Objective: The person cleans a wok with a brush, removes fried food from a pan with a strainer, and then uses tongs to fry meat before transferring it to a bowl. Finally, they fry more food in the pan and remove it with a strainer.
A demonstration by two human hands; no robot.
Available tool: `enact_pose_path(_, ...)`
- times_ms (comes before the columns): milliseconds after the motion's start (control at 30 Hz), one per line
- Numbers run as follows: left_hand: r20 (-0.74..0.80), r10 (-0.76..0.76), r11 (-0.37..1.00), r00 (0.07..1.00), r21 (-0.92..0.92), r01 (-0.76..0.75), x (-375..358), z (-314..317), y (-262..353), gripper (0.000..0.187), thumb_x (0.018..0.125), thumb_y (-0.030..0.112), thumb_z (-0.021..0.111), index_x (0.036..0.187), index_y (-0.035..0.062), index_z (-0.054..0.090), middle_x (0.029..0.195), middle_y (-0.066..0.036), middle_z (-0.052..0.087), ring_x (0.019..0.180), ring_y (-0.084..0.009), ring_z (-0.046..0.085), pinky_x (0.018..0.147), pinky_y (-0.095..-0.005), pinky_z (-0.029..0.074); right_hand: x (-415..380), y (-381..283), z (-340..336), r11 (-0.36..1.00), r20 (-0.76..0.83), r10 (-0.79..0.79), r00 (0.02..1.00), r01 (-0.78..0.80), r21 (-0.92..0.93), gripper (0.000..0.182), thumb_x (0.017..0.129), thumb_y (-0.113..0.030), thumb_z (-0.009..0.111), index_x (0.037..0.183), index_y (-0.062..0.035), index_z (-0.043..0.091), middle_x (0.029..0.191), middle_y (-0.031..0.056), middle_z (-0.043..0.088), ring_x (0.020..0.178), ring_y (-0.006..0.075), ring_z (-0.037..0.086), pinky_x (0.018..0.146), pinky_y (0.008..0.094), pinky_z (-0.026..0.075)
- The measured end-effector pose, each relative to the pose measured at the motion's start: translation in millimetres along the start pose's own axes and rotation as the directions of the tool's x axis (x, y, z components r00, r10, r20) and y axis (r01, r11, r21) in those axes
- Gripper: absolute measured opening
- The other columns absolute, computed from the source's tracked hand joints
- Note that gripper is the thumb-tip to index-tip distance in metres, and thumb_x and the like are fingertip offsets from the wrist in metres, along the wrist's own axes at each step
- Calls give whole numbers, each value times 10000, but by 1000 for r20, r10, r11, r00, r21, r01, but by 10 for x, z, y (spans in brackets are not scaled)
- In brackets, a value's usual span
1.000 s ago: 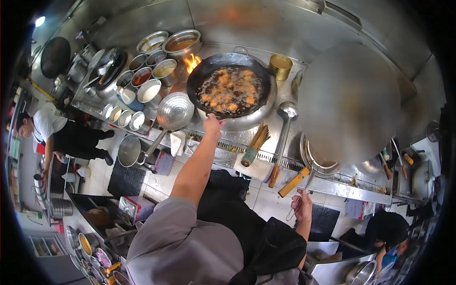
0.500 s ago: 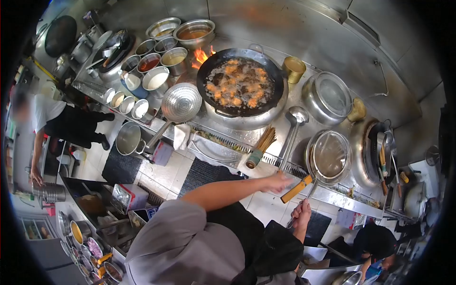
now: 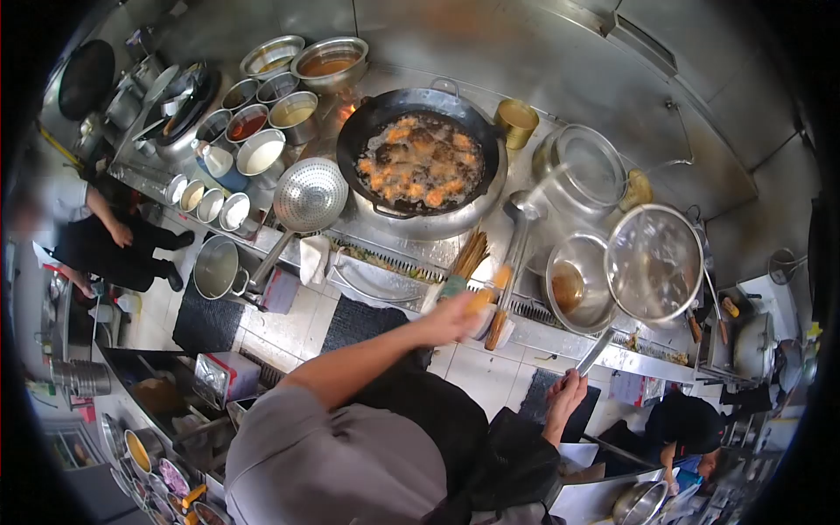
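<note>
My left hand (image 3: 455,319), blurred, is closed around a yellow-handled tool (image 3: 479,302) beside the bundle of thin sticks (image 3: 472,254). The tool's far end is too smeared to make out. A long-handled ladle (image 3: 516,249) lies just right of that hand. With my right hand (image 3: 569,398) I grip the metal handle of a round wire strainer (image 3: 654,262). The strainer is off to the right of a steel bowl (image 3: 591,258) with brown residue. Orange-brown pieces (image 3: 433,194) bubble in dark oil in the black wok (image 3: 350,144).
A perforated skimmer (image 3: 311,194) rests left of the wok. Sauce containers (image 3: 262,153) crowd the upper left, with a flame (image 3: 347,111) near them. Stacked pots (image 3: 591,166) stand to the right. One person (image 3: 105,236) is at the left, another (image 3: 687,433) at the lower right.
The strainer has swung right from over the bowl. My left hand has moved left, now closed on the yellow handle. The left person's arm has shifted. The view has shifted slightly.
</note>
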State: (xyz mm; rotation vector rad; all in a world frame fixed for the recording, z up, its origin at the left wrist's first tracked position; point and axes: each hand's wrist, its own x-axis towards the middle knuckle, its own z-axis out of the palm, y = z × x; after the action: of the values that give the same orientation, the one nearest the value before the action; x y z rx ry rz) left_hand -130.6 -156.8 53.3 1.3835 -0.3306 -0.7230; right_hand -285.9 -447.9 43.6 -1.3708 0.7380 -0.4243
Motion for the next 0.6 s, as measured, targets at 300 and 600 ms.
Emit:
enact_pose_path(300, -705, 370, 585, 605, 683, 438, -428, -1677, 426, 257, 865, 64, 509, 1097, 2, 416, 1018, -333, 577, 877, -493, 610, 769, -582, 483, 870, -376, 1511, 421, 446, -285, 848, 529, -737, 262, 982, -258, 454, 981, -5, 524, 797, 289, 642, 728, 471, 624, 656, 568, 451)
enact_pose_path(600, -800, 270, 690, 535, 548, 473, 139, -2424, 123, 327, 845, 91, 539, 1142, -5, 441, 1007, -315, 611, 933, -504, 616, 814, -529, 497, 1479, -270, 3014, 402, 601, -16, 799, 555, -728, 227, 921, -193, 460, 874, 14, 540, 745, 261, 654, 654, 448, 653, 601, 547, 527)
